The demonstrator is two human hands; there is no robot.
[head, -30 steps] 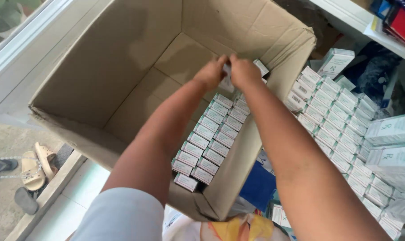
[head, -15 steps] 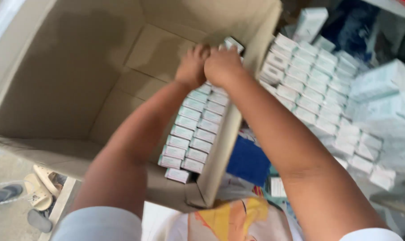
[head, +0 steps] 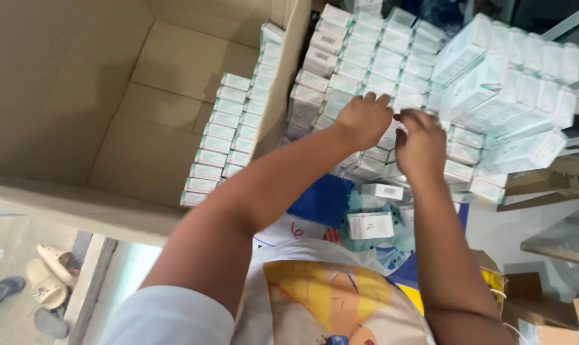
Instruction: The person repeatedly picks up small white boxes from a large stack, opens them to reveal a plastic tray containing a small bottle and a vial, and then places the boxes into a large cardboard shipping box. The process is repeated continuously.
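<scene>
A cardboard box (head: 79,128) stands well left of the fingers, a row of small white boxes (head: 229,137) along its wall. The left hand (head: 363,120) and right hand (head: 421,142) rest curled on the stack of boxes (head: 372,57) — whether they grip one, I cannot tell.

small white cartons (head: 229,137) stand in rows inside cardboard box (head: 98,96).

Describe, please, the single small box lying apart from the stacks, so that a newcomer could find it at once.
Start at the big cardboard carton, then move right past the blue cloth below the person's forearms. There lies the lone white box, flat and face up, while its neighbours stand packed in rows.
</scene>
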